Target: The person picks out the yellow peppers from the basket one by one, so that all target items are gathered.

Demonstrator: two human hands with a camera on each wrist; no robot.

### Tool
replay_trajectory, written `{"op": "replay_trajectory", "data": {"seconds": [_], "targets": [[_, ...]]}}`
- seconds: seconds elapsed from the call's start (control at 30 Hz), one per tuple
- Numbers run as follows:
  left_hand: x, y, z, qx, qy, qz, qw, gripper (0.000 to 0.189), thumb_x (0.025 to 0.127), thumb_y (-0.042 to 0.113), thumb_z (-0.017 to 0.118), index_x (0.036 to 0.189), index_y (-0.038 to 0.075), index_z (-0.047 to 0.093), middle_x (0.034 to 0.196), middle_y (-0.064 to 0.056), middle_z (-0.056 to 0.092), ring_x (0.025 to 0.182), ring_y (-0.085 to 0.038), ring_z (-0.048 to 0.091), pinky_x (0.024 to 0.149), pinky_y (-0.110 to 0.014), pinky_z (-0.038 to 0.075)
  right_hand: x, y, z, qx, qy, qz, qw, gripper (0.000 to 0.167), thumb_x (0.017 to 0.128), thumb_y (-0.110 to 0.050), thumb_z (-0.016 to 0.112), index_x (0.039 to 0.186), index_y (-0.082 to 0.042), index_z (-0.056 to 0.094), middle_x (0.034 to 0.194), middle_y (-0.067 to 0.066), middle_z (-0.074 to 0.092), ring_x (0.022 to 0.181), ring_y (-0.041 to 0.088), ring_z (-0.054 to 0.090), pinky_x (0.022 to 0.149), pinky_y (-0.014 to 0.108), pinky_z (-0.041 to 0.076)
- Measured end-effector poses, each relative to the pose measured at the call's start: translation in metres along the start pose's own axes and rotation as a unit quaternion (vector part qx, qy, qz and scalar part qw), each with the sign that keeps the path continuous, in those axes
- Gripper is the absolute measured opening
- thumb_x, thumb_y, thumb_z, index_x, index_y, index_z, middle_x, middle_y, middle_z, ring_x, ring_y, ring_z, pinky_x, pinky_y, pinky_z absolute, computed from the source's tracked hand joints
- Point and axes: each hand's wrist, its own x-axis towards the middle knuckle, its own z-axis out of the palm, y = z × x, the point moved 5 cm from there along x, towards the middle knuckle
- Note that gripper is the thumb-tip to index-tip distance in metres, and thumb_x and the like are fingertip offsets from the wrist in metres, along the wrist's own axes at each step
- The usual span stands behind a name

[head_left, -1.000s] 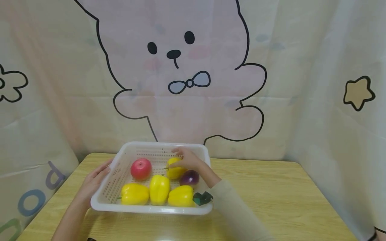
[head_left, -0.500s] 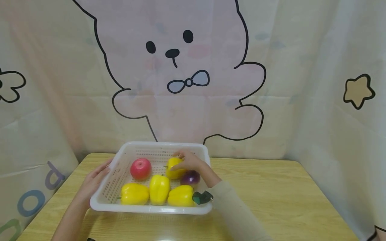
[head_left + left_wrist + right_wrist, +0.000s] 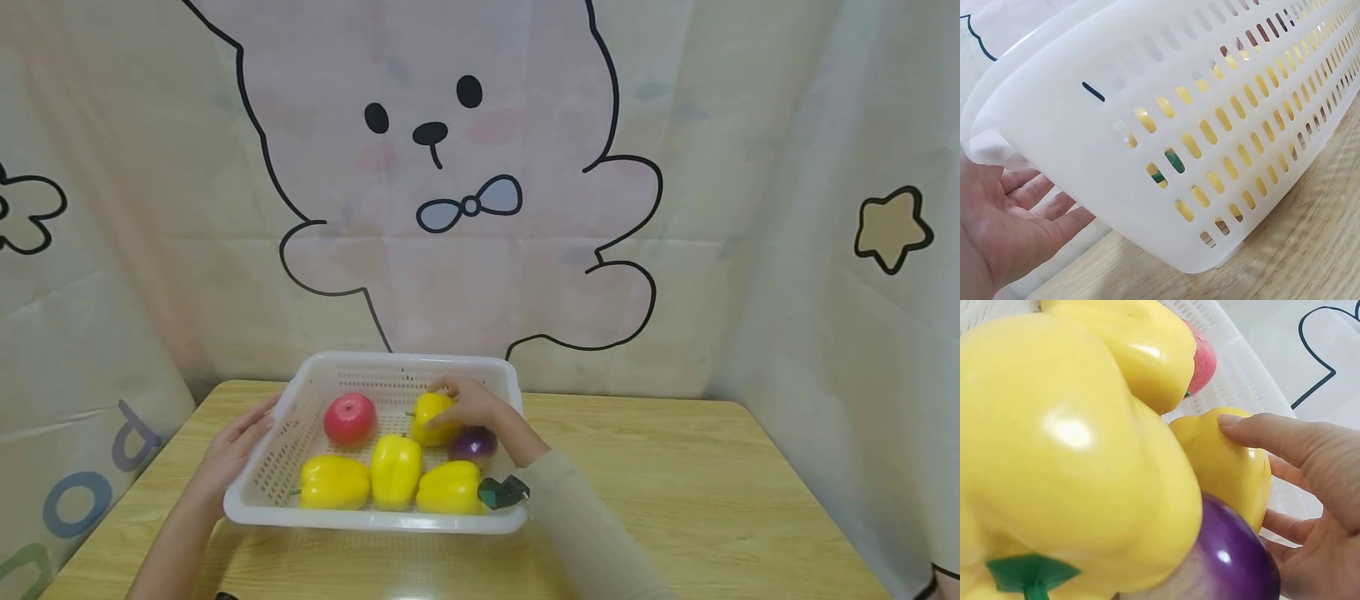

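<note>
In the head view my left hand [image 3: 234, 454] rests at the left end of a white plastic basket [image 3: 375, 521]. Its fingers lie extended under the rim in the left wrist view, against the end wall. My right hand [image 3: 480, 407] reaches into the basket's back right and grips a yellow bell pepper [image 3: 426, 419]. The right wrist view has the thumb on the top of this pepper [image 3: 1229, 465] and the fingers round its far side. A glossy, round purple vegetable [image 3: 472, 444] with a pale patch sits just in front of the hand, partly covered.
Along the basket's front lie three more yellow bell peppers, at left [image 3: 335, 482], middle [image 3: 397, 472] and right [image 3: 450, 488]. Behind them sits a round pinkish-red fruit [image 3: 350, 420]. A wooden table [image 3: 675, 500] bears the basket, with a printed curtain [image 3: 697, 292] behind.
My right hand's fingers and thumb have closed in on the back yellow bell pepper, which has shifted slightly left. My left hand and the basket stay practically still.
</note>
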Motion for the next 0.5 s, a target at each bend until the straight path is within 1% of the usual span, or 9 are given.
{"op": "replay_trajectory", "data": {"seconds": [0.27,0.4,0.5], "targets": [[0.0001,0.0002,0.0005,-0.003,0.000,-0.006,1.0000,0.064,0.113,0.041,0.046,0.169,0.018,0.026,0.108,0.032,0.064,0.097,-0.002,0.069,0.083,-0.027,0.061,0.0007,0.0000,0.0006,-0.007,0.009,0.001,0.9999,0.060,0.084,-0.026,0.088,0.138,-0.013,0.063,0.138,0.019,0.061,0.116,0.032,0.062,0.103,0.055,0.055],[0.0004,-0.0008,0.0004,-0.005,0.001,-0.013,0.9999,0.064,0.113,0.042,0.046,0.169,0.019,0.025,0.108,0.032,0.065,0.097,-0.002,0.069,0.083,-0.029,0.061,0.0003,-0.0001,0.0013,-0.011,0.012,0.003,0.9999,0.061,0.085,-0.027,0.088,0.138,-0.014,0.063,0.135,0.017,0.062,0.111,0.029,0.062,0.101,0.052,0.057],[0.0003,-0.0016,0.0003,-0.006,0.001,-0.016,0.9998,0.063,0.113,0.043,0.046,0.169,0.021,0.026,0.108,0.032,0.064,0.097,-0.003,0.069,0.083,-0.029,0.061,-0.0001,-0.0007,0.0018,-0.010,0.007,0.000,0.9999,0.059,0.085,-0.028,0.088,0.137,-0.014,0.064,0.135,0.017,0.063,0.112,0.030,0.062,0.100,0.052,0.057]]}}
